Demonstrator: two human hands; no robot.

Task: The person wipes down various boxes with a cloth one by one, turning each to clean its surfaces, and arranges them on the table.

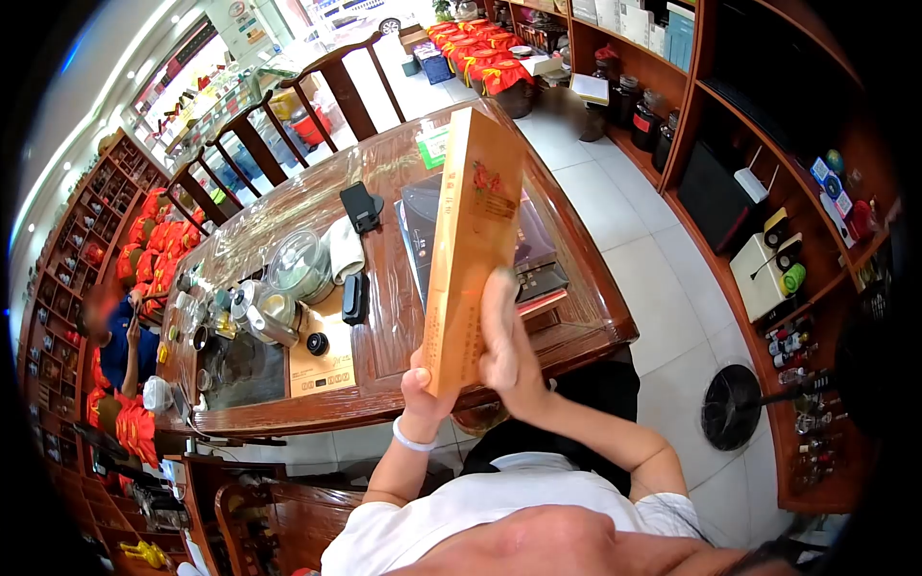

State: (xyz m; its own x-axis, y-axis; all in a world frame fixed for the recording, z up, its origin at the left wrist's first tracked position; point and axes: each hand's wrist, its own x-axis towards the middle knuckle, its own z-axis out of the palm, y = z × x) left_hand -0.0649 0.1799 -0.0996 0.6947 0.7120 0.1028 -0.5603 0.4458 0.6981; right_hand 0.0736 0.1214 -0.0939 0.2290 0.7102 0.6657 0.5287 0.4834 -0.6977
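A long orange-gold cardboard box (477,221) with a red flower print and printed characters stands tilted upright in front of me. My left hand (423,389), a pale bracelet on its wrist, is closed around the lower end, thumb on the near edge. My right hand (507,346) lies along the box's lower right side, its fingers stretched out and slightly blurred. Behind the box, a stack of dark flat boxes or folders (538,254) rests on the glossy wooden table (384,370).
A glass pot (298,261), a metal kettle (269,322), a black case (354,298) and a phone-like device (360,206) sit on the table. Wooden chairs (341,91) line its far side. Shelves (706,115) and a black fan (732,408) stand right. Another person (130,341) is at left.
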